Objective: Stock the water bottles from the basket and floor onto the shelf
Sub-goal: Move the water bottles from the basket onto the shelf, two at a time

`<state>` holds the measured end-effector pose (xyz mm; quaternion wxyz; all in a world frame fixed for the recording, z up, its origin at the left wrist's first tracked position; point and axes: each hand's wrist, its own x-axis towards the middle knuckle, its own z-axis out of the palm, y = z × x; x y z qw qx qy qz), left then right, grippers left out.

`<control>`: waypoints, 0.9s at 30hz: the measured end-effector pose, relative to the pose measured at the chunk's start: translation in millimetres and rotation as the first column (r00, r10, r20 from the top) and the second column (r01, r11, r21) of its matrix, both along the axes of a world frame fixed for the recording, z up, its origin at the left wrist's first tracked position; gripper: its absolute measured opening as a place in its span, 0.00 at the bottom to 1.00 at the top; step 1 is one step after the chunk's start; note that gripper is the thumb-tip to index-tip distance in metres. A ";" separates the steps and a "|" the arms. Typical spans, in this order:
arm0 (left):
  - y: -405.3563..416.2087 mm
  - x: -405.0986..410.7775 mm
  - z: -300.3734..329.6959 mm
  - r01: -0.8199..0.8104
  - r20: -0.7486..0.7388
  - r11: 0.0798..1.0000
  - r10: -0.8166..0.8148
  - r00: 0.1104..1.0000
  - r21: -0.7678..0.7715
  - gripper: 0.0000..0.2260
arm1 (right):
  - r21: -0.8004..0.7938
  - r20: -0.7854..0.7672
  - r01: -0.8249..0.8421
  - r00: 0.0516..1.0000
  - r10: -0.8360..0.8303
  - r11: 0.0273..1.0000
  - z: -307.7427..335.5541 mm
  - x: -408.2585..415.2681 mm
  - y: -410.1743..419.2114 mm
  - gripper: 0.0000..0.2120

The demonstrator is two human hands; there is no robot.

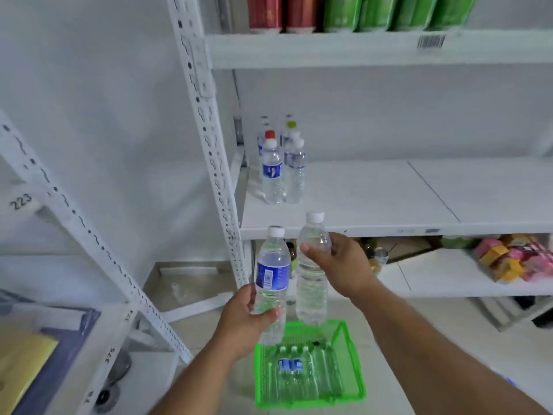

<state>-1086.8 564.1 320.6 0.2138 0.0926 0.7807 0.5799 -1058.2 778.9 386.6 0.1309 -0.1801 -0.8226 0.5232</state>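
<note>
Two water bottles are in my hands, one apiece, both held upright in front of the front edge of the middle shelf (389, 199). My left hand (248, 317) wraps its fingers and thumb round the lower half of the blue-labelled bottle (272, 280), below the label. My right hand (344, 265) grips the plain bottle (311, 274) near its shoulder, thumb across the front, and that bottle's white cap reaches just above the shelf's front lip. The two bottles stand just beside each other, not quite touching as far as I can tell. Toward the shelf's back left corner stands a cluster of stocked bottles (279, 163), mostly white-capped, with one red cap and one yellow-green cap among them. Below my hands, on the floor, sits the green basket (356, 384), with several more bottles lying side by side inside it, caps toward the shelf.
</note>
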 end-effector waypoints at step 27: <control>116.7 -24.8 45.5 -0.250 -0.079 0.964 0.257 0.963 0.087 0.20 | -0.073 -0.067 -0.208 0.977 0.203 0.975 57.1 -50.0 110.6 0.14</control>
